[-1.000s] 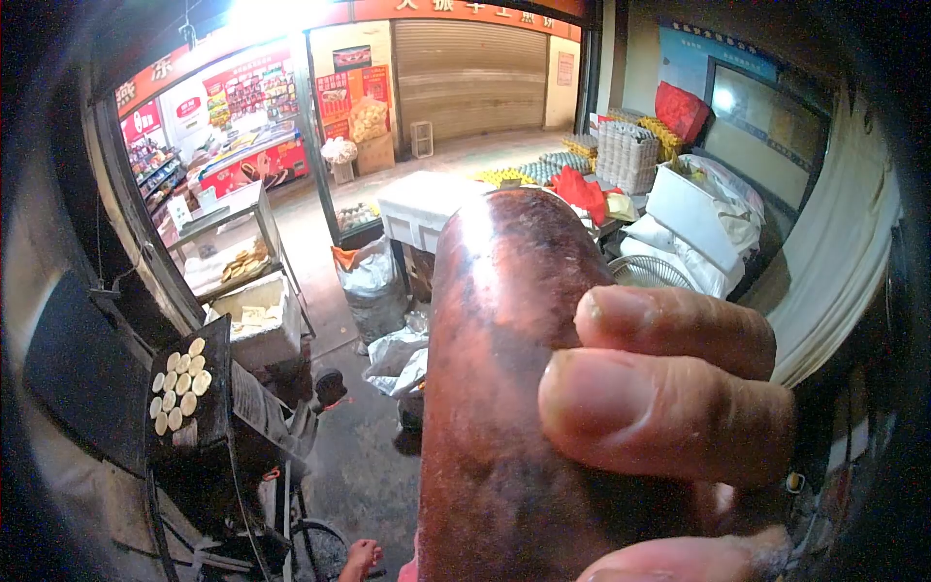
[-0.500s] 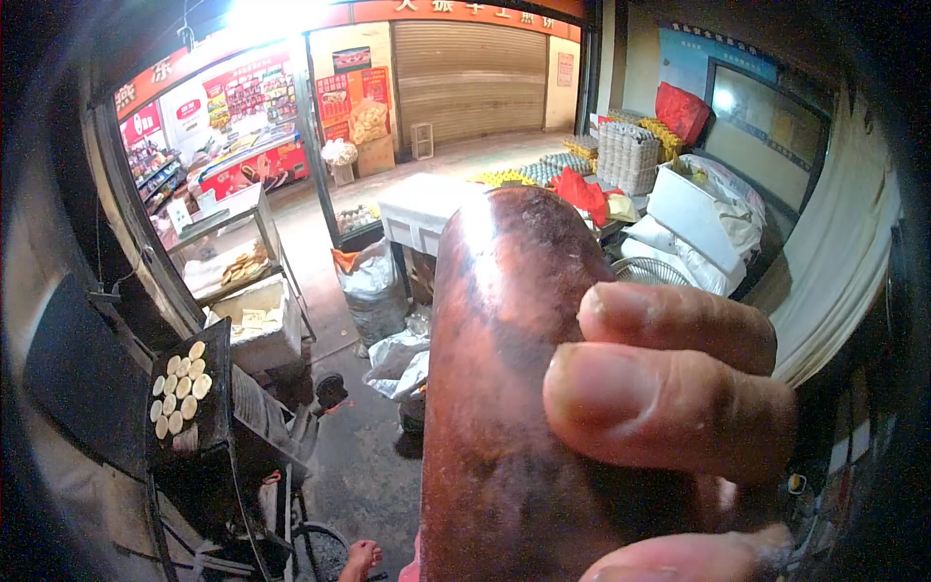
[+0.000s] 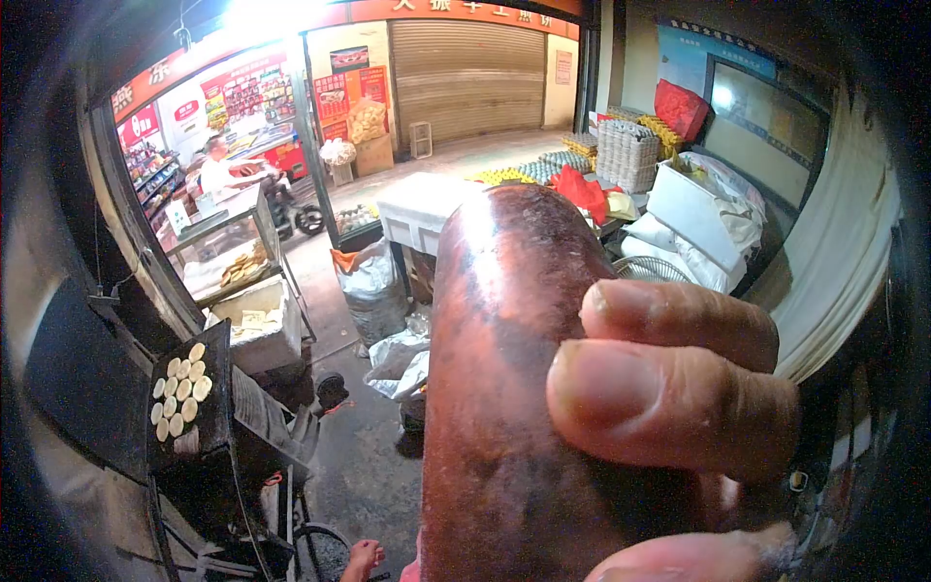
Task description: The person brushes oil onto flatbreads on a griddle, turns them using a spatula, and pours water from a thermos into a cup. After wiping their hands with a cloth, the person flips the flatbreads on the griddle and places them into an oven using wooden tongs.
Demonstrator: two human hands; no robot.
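Right hand (image 3: 679, 407) grasps a brown cylinder (image 3: 495, 388), rounded end up, long axis near-vertical in view; left hand (image 3: 364, 555), grip unclear.

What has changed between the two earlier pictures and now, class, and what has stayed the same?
A rider on a motorbike has appeared at upper left, outside the shop. The fingers have shifted slightly up and towards the picture's right on the brown rounded object, which they still hold. The pale rounds on the black plate and the lowered shutter stayed as they were.
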